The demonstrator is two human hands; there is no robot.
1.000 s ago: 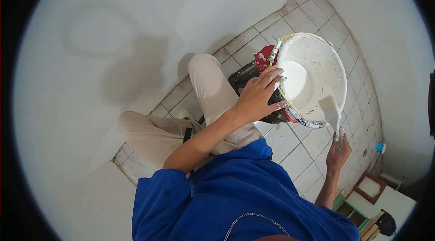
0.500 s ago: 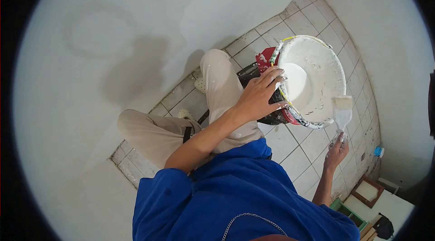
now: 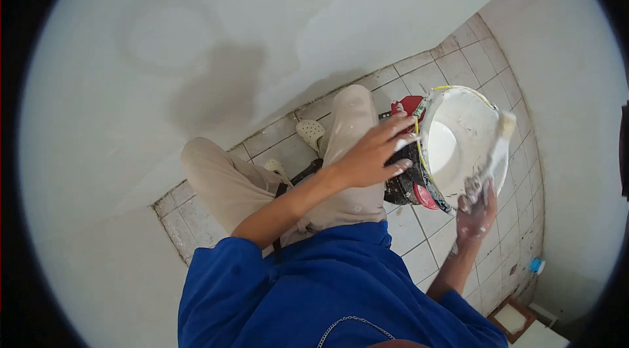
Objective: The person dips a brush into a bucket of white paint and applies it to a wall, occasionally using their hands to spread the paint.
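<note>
Gripping rim of white paint-smeared plastic bucket [image 3: 468,122], left hand [image 3: 370,155]; right hand [image 3: 476,212] closed around white-coated paintbrush [image 3: 493,151] inside.

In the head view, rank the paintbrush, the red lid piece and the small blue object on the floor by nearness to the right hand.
1. Paintbrush: held in the right hand, over the bucket's right rim.
2. Red lid piece: just left of that hand, under the bucket.
3. Small blue object: farthest, on the tiles by the right wall.
</note>
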